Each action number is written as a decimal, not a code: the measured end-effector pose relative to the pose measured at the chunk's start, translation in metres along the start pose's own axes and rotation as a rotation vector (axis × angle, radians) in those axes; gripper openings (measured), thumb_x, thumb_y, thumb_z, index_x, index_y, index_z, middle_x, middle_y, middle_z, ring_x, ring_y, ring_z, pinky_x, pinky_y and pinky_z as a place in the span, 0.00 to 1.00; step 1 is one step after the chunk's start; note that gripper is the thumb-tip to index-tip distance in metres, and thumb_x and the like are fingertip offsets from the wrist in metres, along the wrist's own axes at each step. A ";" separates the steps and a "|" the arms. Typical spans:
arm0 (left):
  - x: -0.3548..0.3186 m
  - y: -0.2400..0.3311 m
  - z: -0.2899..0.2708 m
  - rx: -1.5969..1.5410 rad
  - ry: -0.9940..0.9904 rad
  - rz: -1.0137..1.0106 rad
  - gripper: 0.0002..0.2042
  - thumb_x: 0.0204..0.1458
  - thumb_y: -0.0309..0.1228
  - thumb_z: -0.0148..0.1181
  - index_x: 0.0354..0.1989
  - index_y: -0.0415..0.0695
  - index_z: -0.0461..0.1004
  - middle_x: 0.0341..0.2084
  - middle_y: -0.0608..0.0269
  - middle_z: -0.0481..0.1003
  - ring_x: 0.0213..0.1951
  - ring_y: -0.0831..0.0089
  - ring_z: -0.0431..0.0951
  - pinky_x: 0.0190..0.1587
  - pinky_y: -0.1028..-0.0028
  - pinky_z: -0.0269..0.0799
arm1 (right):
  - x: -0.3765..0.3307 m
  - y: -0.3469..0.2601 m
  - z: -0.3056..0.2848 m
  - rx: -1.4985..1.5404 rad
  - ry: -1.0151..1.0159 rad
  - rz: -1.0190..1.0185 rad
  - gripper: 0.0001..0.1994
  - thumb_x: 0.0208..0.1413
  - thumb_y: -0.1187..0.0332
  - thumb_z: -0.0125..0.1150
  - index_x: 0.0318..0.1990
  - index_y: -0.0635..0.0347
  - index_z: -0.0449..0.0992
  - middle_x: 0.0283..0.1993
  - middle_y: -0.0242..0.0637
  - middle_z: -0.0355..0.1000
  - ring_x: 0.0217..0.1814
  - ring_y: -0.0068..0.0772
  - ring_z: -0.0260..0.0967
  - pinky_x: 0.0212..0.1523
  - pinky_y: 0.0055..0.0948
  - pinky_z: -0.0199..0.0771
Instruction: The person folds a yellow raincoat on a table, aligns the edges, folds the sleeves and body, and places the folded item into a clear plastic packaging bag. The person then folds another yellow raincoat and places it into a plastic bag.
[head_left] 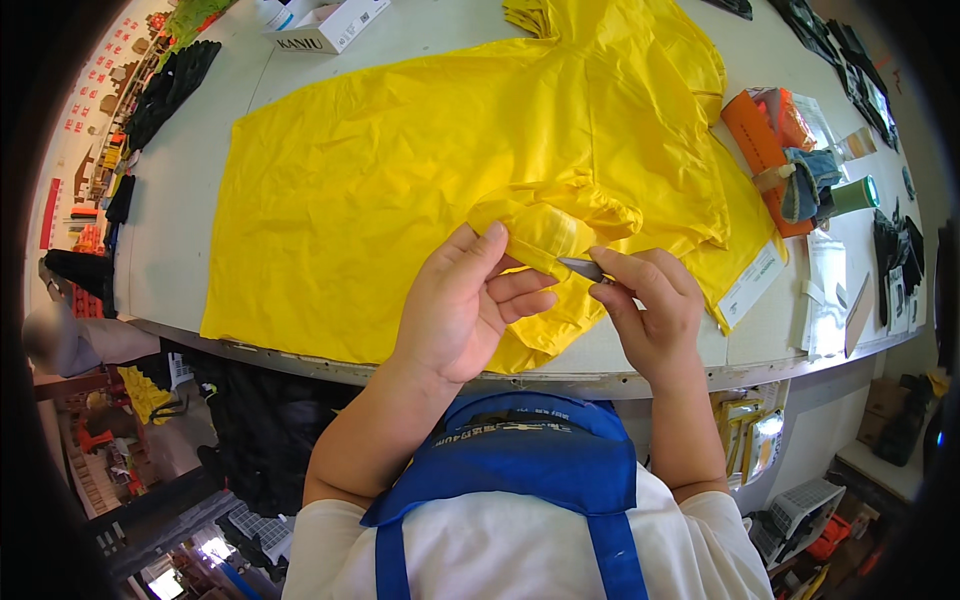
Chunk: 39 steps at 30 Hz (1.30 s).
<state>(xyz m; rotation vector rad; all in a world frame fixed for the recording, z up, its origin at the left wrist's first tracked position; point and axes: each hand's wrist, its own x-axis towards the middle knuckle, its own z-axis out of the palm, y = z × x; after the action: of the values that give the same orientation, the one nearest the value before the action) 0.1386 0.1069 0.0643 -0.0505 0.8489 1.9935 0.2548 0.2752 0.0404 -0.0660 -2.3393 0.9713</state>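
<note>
A large yellow raincoat (pixel 400 170) of smooth, shiny fabric lies spread over the pale table. Near the table's front edge, a gathered part of it is bunched up between my hands. My left hand (pixel 460 300) pinches the folded edge of that part between thumb and fingers, its palm turned up. In my right hand (pixel 655 300) is a pair of thread snips (pixel 583 269), with pointed grey blades directed left against the yellow edge. My right fingers hide most of the snips' body. A white printed sheet (pixel 752 287) lies at the raincoat's right corner.
An orange box (pixel 755 150) holding cloth and small items stands at the right, beside a green cylinder (pixel 855 195). Clear plastic packets (pixel 826 290) lie nearby. A white carton (pixel 335 25) sits at the far side. Black garments (pixel 170 90) lie along the left edge.
</note>
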 end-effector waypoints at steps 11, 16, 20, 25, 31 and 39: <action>-0.008 -0.014 0.009 0.234 -0.053 0.152 0.11 0.59 0.27 0.52 0.47 0.35 0.69 0.42 0.53 0.75 0.42 0.65 0.79 0.47 0.68 0.77 | 0.016 -0.030 0.020 0.138 0.187 0.023 0.13 0.39 0.81 0.66 0.35 0.60 0.77 0.26 0.31 0.66 0.25 0.25 0.64 0.25 0.21 0.64; -0.009 -0.014 0.010 0.159 -0.031 0.116 0.11 0.59 0.28 0.52 0.45 0.34 0.70 0.41 0.52 0.76 0.43 0.65 0.79 0.48 0.67 0.77 | 0.008 -0.025 0.025 0.596 0.140 0.314 0.05 0.47 0.80 0.62 0.31 0.61 0.74 0.27 0.30 0.67 0.26 0.22 0.62 0.29 0.17 0.61; -0.009 -0.015 0.008 0.128 -0.005 0.085 0.11 0.59 0.29 0.52 0.47 0.36 0.70 0.42 0.53 0.76 0.43 0.65 0.79 0.48 0.67 0.77 | -0.004 -0.027 0.022 1.052 0.253 0.612 0.03 0.57 0.74 0.55 0.36 0.63 0.72 0.27 0.25 0.63 0.30 0.17 0.56 0.32 0.18 0.57; -0.011 -0.012 0.009 0.055 -0.023 0.093 0.12 0.59 0.29 0.52 0.49 0.38 0.69 0.43 0.54 0.75 0.44 0.65 0.78 0.49 0.68 0.76 | -0.016 -0.028 0.010 0.314 0.224 0.280 0.12 0.50 0.72 0.65 0.42 0.66 0.73 0.30 0.34 0.69 0.27 0.20 0.65 0.28 0.18 0.66; -0.013 -0.014 0.012 0.006 -0.032 0.110 0.13 0.59 0.29 0.51 0.51 0.38 0.67 0.46 0.53 0.74 0.46 0.65 0.78 0.51 0.67 0.75 | -0.016 -0.040 0.010 0.023 0.253 0.191 0.18 0.36 0.73 0.76 0.38 0.65 0.77 0.26 0.37 0.72 0.24 0.23 0.69 0.22 0.18 0.68; -0.017 -0.015 0.012 0.090 -0.032 0.124 0.13 0.59 0.29 0.51 0.50 0.38 0.68 0.45 0.54 0.74 0.45 0.66 0.78 0.50 0.68 0.75 | -0.008 -0.039 0.006 0.114 0.189 0.186 0.18 0.37 0.72 0.75 0.38 0.65 0.77 0.25 0.38 0.71 0.24 0.25 0.69 0.23 0.19 0.68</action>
<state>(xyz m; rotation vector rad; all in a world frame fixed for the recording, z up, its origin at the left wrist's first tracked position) 0.1635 0.1064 0.0714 0.0877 0.9391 2.0633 0.2652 0.2402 0.0587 -0.3207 -2.1293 1.1346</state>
